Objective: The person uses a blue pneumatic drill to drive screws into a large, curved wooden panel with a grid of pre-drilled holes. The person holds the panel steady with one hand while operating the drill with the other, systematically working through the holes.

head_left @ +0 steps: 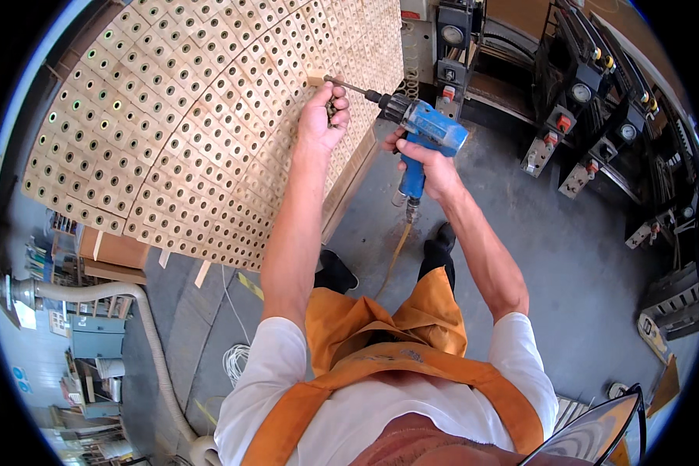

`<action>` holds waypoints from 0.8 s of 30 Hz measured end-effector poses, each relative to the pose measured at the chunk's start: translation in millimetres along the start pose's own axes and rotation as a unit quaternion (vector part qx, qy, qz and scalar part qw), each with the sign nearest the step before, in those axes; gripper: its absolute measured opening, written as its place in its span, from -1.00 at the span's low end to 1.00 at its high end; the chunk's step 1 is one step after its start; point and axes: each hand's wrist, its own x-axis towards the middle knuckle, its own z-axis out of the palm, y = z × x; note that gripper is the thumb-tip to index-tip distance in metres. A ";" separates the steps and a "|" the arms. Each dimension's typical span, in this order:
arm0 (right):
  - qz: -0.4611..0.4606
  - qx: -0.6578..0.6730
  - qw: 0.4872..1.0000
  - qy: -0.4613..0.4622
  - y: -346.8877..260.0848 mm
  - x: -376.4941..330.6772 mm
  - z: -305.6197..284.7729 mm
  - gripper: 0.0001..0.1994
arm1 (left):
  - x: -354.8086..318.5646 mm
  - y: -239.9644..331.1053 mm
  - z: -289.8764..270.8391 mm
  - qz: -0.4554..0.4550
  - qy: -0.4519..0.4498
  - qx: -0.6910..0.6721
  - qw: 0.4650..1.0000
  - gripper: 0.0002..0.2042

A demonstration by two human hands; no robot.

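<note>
My right hand [429, 163] is wrapped round the grip of a blue air-powered driver [433, 128]. Its long thin bit [353, 87] points left, and the tip reaches a small pale wooden block [316, 79]. Close to that tip is my left hand [323, 120], with its fingers curled round several small dark brassy metal pieces [332, 109], which look like threaded inserts. Its thumb and forefinger meet at the end of the bit. Beneath lies a large stack of pale wooden blocks [202, 147], many with a round metal-rimmed hole in the face.
A yellowish air hose [397, 252] drops from the driver to the grey floor [567, 272]. Dark machines with gauges [580, 93] stand at the right. At the left are a ribbed grey duct [151, 334], a coiled white cable [235, 361] and a blue-grey cabinet [97, 336].
</note>
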 end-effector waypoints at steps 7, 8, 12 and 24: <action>0.010 0.000 1.000 -0.029 -12.3 16.6 -11.5 -0.76 | 3.8 -9.2 2.2 0.022 0.062 0.002 0.998 -0.75; 0.011 -0.007 0.999 -0.040 -18.7 20.8 -13.9 -0.77 | 2.6 -8.8 3.3 0.024 0.059 0.003 0.998 -0.74; 0.002 -0.090 0.995 -0.037 -37.7 22.4 -9.5 -0.76 | -21.8 -8.3 -1.5 -0.015 0.066 0.063 0.996 -0.75; 0.005 -0.105 0.994 -0.041 -40.5 23.4 -8.1 -0.75 | -93.2 -50.7 -42.0 -0.131 0.104 0.067 0.984 -0.78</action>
